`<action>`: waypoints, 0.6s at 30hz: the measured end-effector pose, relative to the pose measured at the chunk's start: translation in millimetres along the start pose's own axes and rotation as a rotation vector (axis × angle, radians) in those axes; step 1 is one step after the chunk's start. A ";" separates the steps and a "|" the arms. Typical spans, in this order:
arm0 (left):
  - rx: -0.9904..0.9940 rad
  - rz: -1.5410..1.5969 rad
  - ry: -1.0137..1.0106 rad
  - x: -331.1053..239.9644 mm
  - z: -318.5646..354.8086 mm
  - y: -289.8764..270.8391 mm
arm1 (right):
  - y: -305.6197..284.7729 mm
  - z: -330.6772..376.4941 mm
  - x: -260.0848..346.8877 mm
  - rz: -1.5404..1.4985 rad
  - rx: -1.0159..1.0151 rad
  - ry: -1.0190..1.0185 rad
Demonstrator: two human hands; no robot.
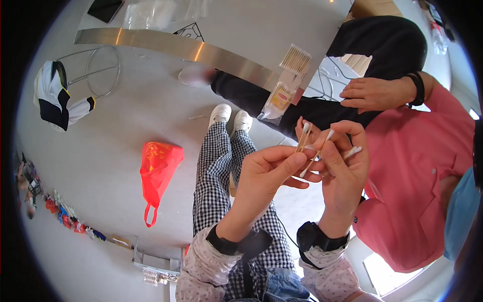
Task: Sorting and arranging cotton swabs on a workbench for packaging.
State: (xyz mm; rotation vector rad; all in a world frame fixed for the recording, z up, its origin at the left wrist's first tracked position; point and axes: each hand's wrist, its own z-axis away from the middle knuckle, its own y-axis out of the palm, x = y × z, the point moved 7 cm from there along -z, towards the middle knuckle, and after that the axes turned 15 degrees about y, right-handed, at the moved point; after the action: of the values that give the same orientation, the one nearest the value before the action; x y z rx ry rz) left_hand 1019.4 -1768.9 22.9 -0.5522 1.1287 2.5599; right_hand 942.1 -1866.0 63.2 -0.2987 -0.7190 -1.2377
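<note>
My left hand (269, 173) pinches a few wooden-stick cotton swabs (304, 137) between thumb and fingers, white tips upward. Close against it, my right hand (344, 186) grips another cotton swab (317, 158), tilted across the gap between the hands. More white swab tips (353, 152) stick out among the right fingers. Some fingertips (308, 130) show behind the swabs; whose they are I cannot tell. On the table corner beyond lie a row of cotton swabs (296, 59) and a clear bag with a yellow and red label (280, 98).
A person in a pink top (417, 161) sits close at right, one hand (370, 94) on a dark-trousered leg. The metal-edged table (241, 30) spans the far side. A red bag (160, 168) lies on the floor; a stool (103, 70) with clothing stands far left.
</note>
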 end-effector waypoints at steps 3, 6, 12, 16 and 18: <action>0.006 0.011 -0.009 1.0 0.3 0.7 | -1.1 -1.9 -3.3 -0.023 0.010 -0.016; 0.006 0.013 0.006 0.8 0.1 1.0 | 1.4 -3.9 -4.4 -0.031 -0.020 -0.064; 0.035 0.028 -0.019 -4.6 0.7 4.3 | -3.3 -2.4 1.9 0.016 -0.026 0.034; 0.054 0.029 -0.024 -6.2 1.3 9.9 | -7.0 -5.9 4.7 -0.006 0.051 0.021; 0.059 0.034 -0.023 -6.6 1.5 9.7 | -6.4 -7.7 5.3 0.001 0.008 0.012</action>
State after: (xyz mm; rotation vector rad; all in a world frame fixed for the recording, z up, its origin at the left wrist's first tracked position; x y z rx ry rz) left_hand 1021.0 -1774.8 33.0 -0.4916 1.2121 2.5456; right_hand 939.5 -1876.5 59.9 -0.2850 -0.7135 -1.2345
